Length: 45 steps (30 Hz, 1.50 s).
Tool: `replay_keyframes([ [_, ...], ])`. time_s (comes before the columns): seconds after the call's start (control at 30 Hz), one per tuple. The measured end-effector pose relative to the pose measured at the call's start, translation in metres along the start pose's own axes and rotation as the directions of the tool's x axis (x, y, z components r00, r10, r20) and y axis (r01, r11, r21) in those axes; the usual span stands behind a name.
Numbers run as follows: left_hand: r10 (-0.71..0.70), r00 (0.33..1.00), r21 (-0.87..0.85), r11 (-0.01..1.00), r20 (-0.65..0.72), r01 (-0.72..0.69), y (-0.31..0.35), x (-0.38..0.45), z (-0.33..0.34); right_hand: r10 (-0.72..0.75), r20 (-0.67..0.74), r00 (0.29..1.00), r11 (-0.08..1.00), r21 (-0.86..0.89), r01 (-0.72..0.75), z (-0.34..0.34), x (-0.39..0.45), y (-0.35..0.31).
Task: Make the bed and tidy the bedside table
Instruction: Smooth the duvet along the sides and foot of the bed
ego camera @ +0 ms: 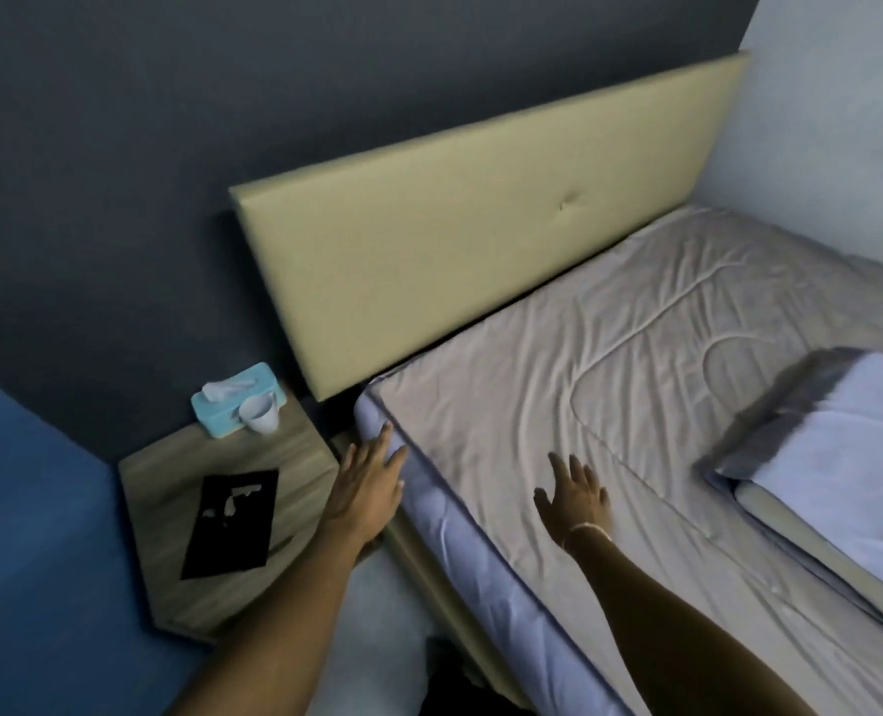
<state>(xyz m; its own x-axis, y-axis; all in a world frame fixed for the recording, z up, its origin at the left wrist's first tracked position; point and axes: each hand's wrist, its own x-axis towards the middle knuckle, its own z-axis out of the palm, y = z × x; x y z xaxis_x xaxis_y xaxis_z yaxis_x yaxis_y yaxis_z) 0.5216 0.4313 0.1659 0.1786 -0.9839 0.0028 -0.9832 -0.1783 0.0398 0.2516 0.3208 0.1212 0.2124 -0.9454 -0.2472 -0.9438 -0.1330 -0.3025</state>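
Note:
The bed (610, 364) carries a wrinkled beige sheet, with a beige padded headboard (470, 219) behind it. My right hand (576, 496) lies flat on the sheet near the front edge, fingers spread, holding nothing. My left hand (369, 483) is open against the mattress's side at its near corner, fingertips touching the sheet's lilac edge (429, 488). A folded white and grey blanket (832, 457) rests on the bed at the right. The wooden bedside table (170, 586) stands left of the bed.
On the bedside table sit a light blue tissue box (222, 410), a tipped white cup (261, 411) and a flat black sheet (232, 521). A dark grey wall (118, 147) runs behind. A blue surface (25, 509) fills the left side.

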Motion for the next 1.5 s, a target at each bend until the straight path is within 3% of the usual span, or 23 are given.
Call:
replay_keyframes([
  [0.4, 0.016, 0.994, 0.013, 1.000, 0.112, -0.018, -0.081, 0.143, 0.011, 0.064, 0.068, 0.996, 0.998, 0.008, -0.065, 0.013, 0.136, -0.058],
  [0.77, 0.260, 0.942, 0.013, 0.963, 0.211, -0.268, -0.136, 0.262, 0.038, 0.327, 0.010, 0.945, 0.940, 0.100, -0.327, 0.041, 0.180, -0.096],
  [0.93, 0.331, 0.896, -0.025, 0.940, 0.297, -0.339, -0.168, 0.311, 0.092, 0.383, 0.023, 0.924, 0.917, 0.112, -0.383, 0.081, 0.210, -0.126],
  [1.1, 0.408, 0.807, -0.080, 0.906, 0.427, -0.415, -0.178, 0.335, 0.171, 0.299, 0.084, 0.951, 0.945, 0.116, -0.307, 0.140, 0.247, -0.158],
  [1.23, 0.469, 0.742, -0.012, 0.849, 0.479, -0.528, -0.186, 0.363, 0.229, 0.262, 0.131, 0.956, 0.955, 0.110, -0.277, 0.191, 0.279, -0.163],
  [1.3, 0.501, 0.734, 0.012, 0.822, 0.459, -0.569, -0.195, 0.380, 0.262, 0.250, 0.162, 0.954, 0.954, 0.123, -0.271, 0.220, 0.298, -0.157],
  [1.4, 0.551, 0.725, 0.031, 0.787, 0.414, -0.616, -0.208, 0.392, 0.301, 0.110, 0.184, 0.977, 0.982, 0.134, -0.136, 0.260, 0.311, -0.154],
  [1.5, 0.597, 0.688, 0.056, 0.738, 0.412, -0.673, -0.214, 0.394, 0.325, 0.089, 0.170, 0.981, 0.995, 0.025, -0.095, 0.295, 0.311, -0.160],
])
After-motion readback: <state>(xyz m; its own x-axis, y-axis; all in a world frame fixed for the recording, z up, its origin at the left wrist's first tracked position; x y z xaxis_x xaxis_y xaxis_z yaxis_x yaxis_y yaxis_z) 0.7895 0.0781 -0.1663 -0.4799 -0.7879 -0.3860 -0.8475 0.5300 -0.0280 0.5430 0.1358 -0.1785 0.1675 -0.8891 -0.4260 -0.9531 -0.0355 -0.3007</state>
